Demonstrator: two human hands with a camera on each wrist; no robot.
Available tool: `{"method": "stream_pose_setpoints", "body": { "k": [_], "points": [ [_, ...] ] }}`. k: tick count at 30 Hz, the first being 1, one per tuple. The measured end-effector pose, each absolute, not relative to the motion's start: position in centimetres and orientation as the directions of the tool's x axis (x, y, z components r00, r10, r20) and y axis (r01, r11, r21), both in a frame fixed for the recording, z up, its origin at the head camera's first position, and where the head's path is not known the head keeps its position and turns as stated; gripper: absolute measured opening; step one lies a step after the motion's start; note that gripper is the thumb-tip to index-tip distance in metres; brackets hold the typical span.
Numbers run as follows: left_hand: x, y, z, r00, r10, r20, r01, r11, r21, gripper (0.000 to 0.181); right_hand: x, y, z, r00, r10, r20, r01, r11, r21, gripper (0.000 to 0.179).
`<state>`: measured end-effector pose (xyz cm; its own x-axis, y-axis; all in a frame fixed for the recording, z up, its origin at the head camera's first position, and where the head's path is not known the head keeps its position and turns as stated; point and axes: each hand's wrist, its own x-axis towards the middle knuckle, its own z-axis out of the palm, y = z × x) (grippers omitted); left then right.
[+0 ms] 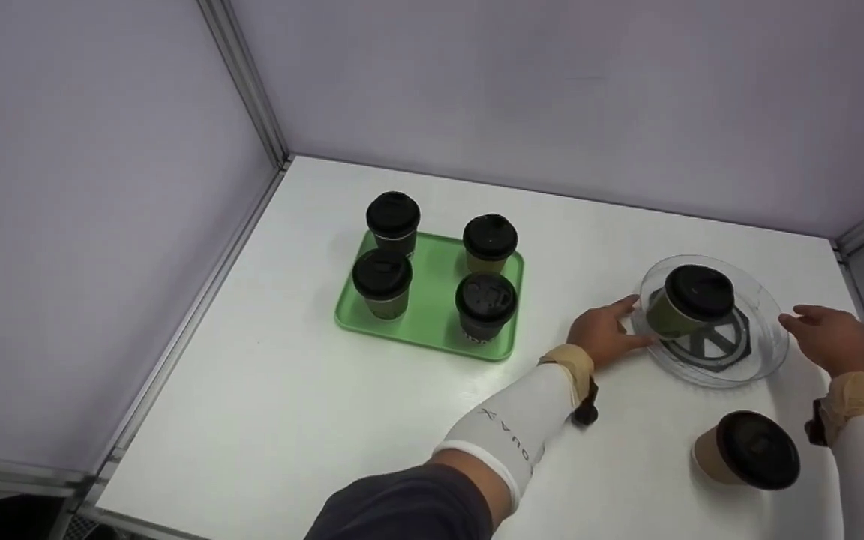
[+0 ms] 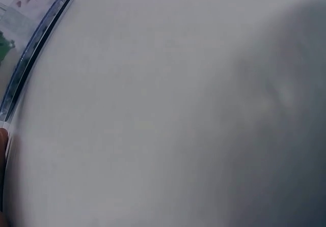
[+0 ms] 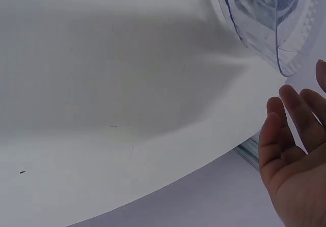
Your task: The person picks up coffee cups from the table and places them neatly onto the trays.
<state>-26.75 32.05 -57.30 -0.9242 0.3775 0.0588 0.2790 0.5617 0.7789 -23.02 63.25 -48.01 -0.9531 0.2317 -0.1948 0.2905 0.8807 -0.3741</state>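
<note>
A round clear plastic dish (image 1: 766, 352) with a dark spoked pattern in its base stands at the right of the white table. On it is a green paper cup (image 1: 668, 319) with a black lid. My left hand (image 1: 604, 334) is at the dish's left side, thumb and fingers spread along the wall, touching it. In the left wrist view only a fingertip (image 2: 3, 140) shows beside the dish wall (image 2: 33, 54). At the opposite side, my right hand (image 1: 833, 339) has loosely bent fingers (image 3: 300, 117), a small gap from the dish (image 3: 254, 33) in the right wrist view.
A green tray (image 1: 432, 300) at the table's middle bears several black-lidded cups (image 1: 387, 306). Another lidded brown cup (image 1: 717, 454) stands in front of the dish, near my right forearm. Pale wall panels (image 1: 477, 90) border the table's back and sides.
</note>
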Motion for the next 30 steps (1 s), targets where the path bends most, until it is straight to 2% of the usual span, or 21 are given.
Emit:
{"method": "stream_pose_setpoints", "body": {
  "k": [6,12,18,30],
  "points": [
    [-26.1,32.5,-57.3,-0.921,0.387,0.048,0.277,0.562,0.779,0.079,-22.5,63.3,-48.8,-0.955,0.252,-0.159,0.292,0.895,-0.337,0.056],
    [-25.9,32.1,-56.7,-0.919,0.394,0.034,0.270,0.563,0.781,0.077,-22.1,63.2,-49.3,-0.950,0.290,-0.115,0.312,0.880,-0.359,0.043],
    [-26.4,32.1,-57.0,-0.918,0.390,0.064,0.292,0.561,0.774,0.077,-21.8,63.6,-49.8,-0.949,0.294,-0.114,0.315,0.857,-0.409,0.041],
    [-26.8,32.0,-57.0,-0.926,0.376,0.036,0.264,0.575,0.774,0.074,-20.9,63.7,-50.1,-0.941,0.297,-0.164,0.339,0.805,-0.487,0.043]
  ]
}}
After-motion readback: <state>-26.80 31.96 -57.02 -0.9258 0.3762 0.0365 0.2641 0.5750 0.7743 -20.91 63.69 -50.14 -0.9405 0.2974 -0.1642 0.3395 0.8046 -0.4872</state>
